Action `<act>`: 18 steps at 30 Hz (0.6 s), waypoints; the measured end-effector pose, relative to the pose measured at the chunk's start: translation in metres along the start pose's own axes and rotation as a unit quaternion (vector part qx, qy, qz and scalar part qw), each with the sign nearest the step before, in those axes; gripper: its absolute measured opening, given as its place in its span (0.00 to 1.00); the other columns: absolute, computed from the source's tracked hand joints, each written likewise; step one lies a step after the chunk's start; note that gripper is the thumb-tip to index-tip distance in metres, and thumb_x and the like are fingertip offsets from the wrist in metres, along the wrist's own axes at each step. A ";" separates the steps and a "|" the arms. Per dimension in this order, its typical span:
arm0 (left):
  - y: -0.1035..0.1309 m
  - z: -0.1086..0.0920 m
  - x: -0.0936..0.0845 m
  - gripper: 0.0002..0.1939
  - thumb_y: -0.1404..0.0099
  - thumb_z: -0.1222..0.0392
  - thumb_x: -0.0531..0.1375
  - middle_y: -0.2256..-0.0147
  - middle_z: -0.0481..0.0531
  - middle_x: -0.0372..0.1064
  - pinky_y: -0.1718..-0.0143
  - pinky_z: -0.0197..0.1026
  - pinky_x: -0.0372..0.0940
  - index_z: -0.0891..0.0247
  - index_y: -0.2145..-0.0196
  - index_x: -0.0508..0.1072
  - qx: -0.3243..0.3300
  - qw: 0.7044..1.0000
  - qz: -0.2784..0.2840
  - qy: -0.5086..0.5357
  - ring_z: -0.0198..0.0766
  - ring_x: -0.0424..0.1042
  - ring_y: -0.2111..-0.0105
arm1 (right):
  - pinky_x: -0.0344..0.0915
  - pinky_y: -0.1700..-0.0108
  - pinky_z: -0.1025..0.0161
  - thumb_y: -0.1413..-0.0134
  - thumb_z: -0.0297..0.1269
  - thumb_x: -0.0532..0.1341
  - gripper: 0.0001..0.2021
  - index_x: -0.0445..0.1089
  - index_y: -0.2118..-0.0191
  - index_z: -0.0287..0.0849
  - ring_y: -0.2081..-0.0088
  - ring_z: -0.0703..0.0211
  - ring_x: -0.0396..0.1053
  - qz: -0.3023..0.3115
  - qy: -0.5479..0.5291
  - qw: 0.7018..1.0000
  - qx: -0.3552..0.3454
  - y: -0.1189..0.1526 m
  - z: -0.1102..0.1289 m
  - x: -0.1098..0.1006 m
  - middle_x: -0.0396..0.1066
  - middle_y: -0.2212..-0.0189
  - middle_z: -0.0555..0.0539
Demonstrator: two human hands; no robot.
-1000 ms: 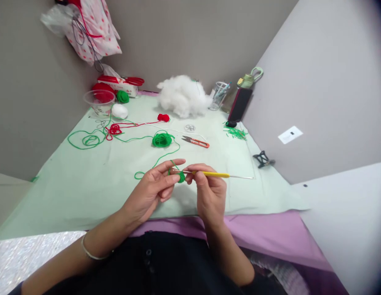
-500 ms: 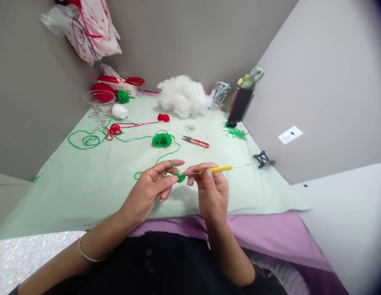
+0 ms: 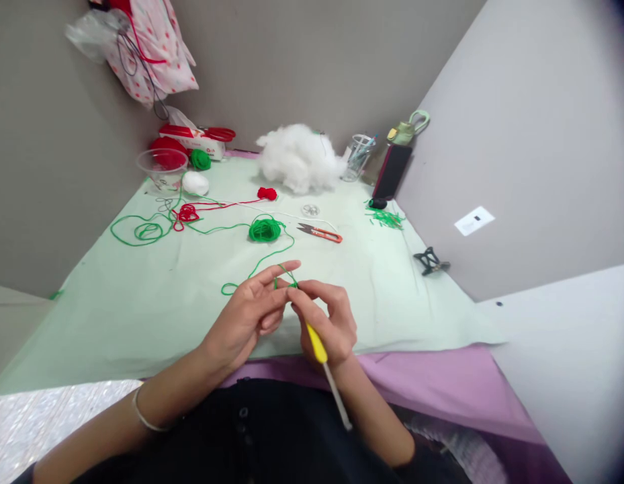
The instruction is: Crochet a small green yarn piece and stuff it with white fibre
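Note:
Between thumb and fingers, my left hand point(image 3: 251, 306) pinches a small green crochet piece point(image 3: 293, 286), mostly covered by fingertips. Green yarn loops over its raised index finger and trails back to a green yarn ball point(image 3: 264, 230). My right hand point(image 3: 329, 319) is closed around a yellow-handled crochet hook point(image 3: 318, 344), whose metal shaft slants down toward my body. The right thumb and index fingertips meet the green piece beside the left fingertips. The hook's working tip is hidden.
Orange thread snips point(image 3: 320, 233) lie beyond the hands. Farther back are white stuffing point(image 3: 300, 158), a small red yarn bundle point(image 3: 266, 193), a clear tub point(image 3: 163, 171) and a glass of pens point(image 3: 359, 158). Green yarn scraps point(image 3: 385, 218) and a black clip point(image 3: 430, 261) lie right.
The hook has swung from pointing right to slanting down toward my body. My right hand has turned and shifted left, its fingertips now at the green piece. The left hand stays nearly in place.

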State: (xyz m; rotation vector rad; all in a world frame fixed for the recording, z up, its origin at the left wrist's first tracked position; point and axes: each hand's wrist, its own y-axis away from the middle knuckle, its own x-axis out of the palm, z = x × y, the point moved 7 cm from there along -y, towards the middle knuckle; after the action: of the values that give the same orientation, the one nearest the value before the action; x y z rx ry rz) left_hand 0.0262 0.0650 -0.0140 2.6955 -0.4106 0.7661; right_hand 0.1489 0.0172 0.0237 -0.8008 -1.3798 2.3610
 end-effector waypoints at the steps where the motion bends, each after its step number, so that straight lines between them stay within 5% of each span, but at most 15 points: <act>1: -0.001 0.002 0.001 0.21 0.37 0.61 0.70 0.78 0.38 0.53 0.83 0.26 0.46 0.62 0.47 0.79 -0.026 0.999 0.010 0.028 0.20 0.45 0.83 | 0.75 0.59 0.57 0.36 0.25 0.60 0.15 0.76 0.49 0.50 0.58 0.55 0.76 -0.008 -0.029 0.999 0.036 -0.002 -0.005 -0.002 0.78 0.58 0.44; 3: -0.003 0.001 0.002 0.17 0.37 0.64 0.69 0.79 0.37 0.49 0.84 0.26 0.44 0.65 0.49 0.80 -0.041 0.997 0.022 0.061 0.20 0.41 0.83 | 0.74 0.62 0.57 0.32 0.28 0.57 0.12 0.76 0.53 0.48 0.64 0.58 0.75 -0.023 -0.127 0.981 0.145 -0.005 -0.020 -0.004 0.77 0.62 0.45; 6: -0.003 -0.004 0.003 0.19 0.37 0.65 0.69 0.75 0.40 0.57 0.83 0.27 0.45 0.62 0.48 0.80 -0.018 0.998 0.024 0.048 0.19 0.44 0.83 | 0.72 0.66 0.60 0.30 0.33 0.56 0.11 0.76 0.58 0.46 0.70 0.62 0.71 -0.035 -0.256 0.931 0.258 -0.008 -0.033 -0.001 0.75 0.65 0.48; 13: -0.002 -0.014 -0.001 0.18 0.41 0.64 0.71 0.73 0.42 0.63 0.83 0.29 0.45 0.63 0.52 0.81 0.026 1.000 -0.012 -0.012 0.18 0.49 0.84 | 0.71 0.65 0.61 0.31 0.34 0.58 0.10 0.77 0.60 0.45 0.69 0.63 0.71 -0.041 -0.214 0.944 0.250 -0.011 -0.029 -0.003 0.74 0.66 0.48; 18: -0.001 -0.019 -0.004 0.17 0.42 0.63 0.71 0.69 0.45 0.66 0.83 0.31 0.43 0.63 0.54 0.82 0.041 0.999 -0.018 -0.026 0.18 0.49 0.84 | 0.70 0.66 0.60 0.31 0.36 0.58 0.09 0.76 0.61 0.44 0.70 0.63 0.71 -0.054 -0.278 0.914 0.291 -0.004 -0.038 -0.003 0.74 0.66 0.48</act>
State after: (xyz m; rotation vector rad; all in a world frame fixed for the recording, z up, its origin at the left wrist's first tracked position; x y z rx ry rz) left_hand 0.0143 0.0739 -0.0009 2.7963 -0.3485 0.7186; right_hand 0.1739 0.0443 0.0135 0.1229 -0.7415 2.7919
